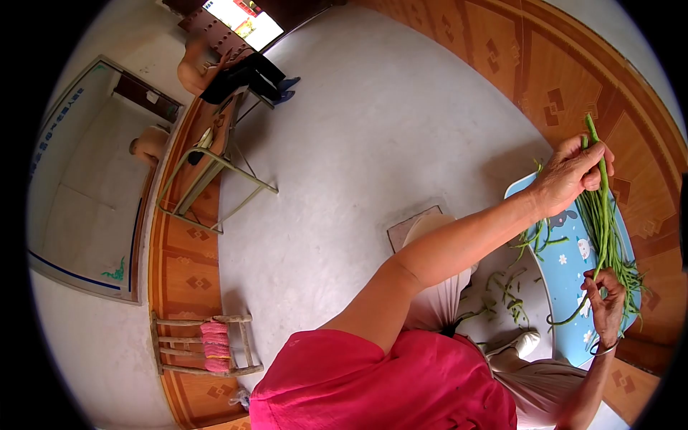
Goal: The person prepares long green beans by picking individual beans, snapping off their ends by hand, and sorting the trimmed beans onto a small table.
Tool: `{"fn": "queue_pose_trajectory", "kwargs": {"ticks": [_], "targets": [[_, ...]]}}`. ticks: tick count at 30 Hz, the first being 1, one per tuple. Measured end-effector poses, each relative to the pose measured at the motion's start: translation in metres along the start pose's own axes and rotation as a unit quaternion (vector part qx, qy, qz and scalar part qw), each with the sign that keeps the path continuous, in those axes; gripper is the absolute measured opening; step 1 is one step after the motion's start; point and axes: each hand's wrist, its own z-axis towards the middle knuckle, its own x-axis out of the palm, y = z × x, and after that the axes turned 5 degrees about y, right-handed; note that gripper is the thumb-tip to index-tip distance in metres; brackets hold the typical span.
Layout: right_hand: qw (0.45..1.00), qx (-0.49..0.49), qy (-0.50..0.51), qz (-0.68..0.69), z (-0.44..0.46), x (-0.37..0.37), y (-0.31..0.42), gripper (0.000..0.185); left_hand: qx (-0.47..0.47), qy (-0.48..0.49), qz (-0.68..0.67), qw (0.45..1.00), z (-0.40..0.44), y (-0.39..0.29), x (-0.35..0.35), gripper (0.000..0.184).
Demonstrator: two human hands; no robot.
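Observation:
My left hand (570, 175) is closed round the upper ends of a few long green beans (603, 168), above the far end of a small blue table (561, 276). Lower down, my right hand (608, 297) has its fingers pinched on a long bean that curls down over the table. Between the hands, a pile of long beans (600, 222) lies along the table's right side. Short bean pieces (541, 236) rest at the table's left edge.
More bean pieces (512, 294) lie on the floor by my shoe (528, 344). A person sits on a bench (208, 168) at the upper left. A wooden chair (190, 346) stands at the lower left, near a wall mirror (93, 186).

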Motion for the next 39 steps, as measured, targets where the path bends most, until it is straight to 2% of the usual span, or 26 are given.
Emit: {"fn": "queue_pose_trajectory", "kwargs": {"ticks": [3, 9, 13, 17, 18, 21, 24, 26, 28, 29, 30, 31, 33, 39], "targets": [[0.998, 0.024, 0.013, 0.054, 0.000, 0.003, 0.006, 0.011, 0.043, -0.015, 0.005, 0.999, 0.005, -0.011, -0.011, 0.022], [0.979, 0.075, -0.002, 0.190, -0.007, -0.012, -0.003, 0.018, 0.095, -0.118, 0.004, 0.988, 0.013, -0.028, -0.041, 0.022], [0.989, 0.080, -0.063, 0.111, -0.013, -0.028, -0.022, 0.027, 0.082, -0.157, -0.010, 0.984, 0.014, -0.027, -0.058, 0.022], [0.989, 0.085, -0.111, 0.056, -0.015, -0.039, -0.035, 0.026, 0.032, -0.198, -0.012, 0.980, 0.015, -0.010, -0.072, 0.022], [0.988, 0.128, -0.076, 0.036, -0.014, -0.048, -0.023, 0.024, 0.019, -0.205, -0.011, 0.979, 0.015, -0.005, -0.075, 0.022], [0.988, 0.011, -0.128, -0.089, -0.012, -0.049, -0.044, 0.023, -0.024, -0.235, -0.022, 0.971, 0.016, 0.002, -0.081, 0.021], [0.986, 0.050, -0.143, -0.071, -0.013, -0.053, -0.035, 0.020, -0.063, -0.235, 0.006, 0.970, 0.015, 0.008, -0.083, 0.019], [0.983, 0.018, -0.146, -0.106, -0.008, -0.056, -0.028, 0.019, -0.078, -0.250, 0.017, 0.965, 0.015, 0.010, -0.088, 0.017], [0.974, 0.028, -0.168, -0.152, -0.010, -0.062, -0.024, 0.016, -0.107, -0.244, 0.000, 0.964, 0.017, 0.022, -0.095, 0.014], [0.976, 0.034, -0.173, -0.131, -0.010, -0.064, -0.021, 0.015, -0.125, -0.257, 0.015, 0.958, 0.020, 0.024, -0.095, 0.014], [0.972, 0.014, -0.179, -0.153, -0.010, -0.068, -0.033, 0.015, -0.138, -0.267, -0.001, 0.954, 0.024, 0.031, -0.102, 0.015], [0.977, 0.044, -0.153, -0.145, -0.011, -0.074, -0.031, 0.016, -0.150, -0.262, -0.039, 0.953, 0.026, 0.039, -0.112, 0.016], [0.967, 0.042, -0.164, -0.188, -0.012, -0.082, -0.046, 0.018, -0.180, -0.265, -0.086, 0.943, 0.031, 0.050, -0.117, 0.017], [0.939, 0.048, -0.188, -0.282, -0.017, -0.103, -0.100, 0.018, -0.258, -0.275, -0.015, 0.926, 0.070, 0.106, -0.127, 0.015]]}}
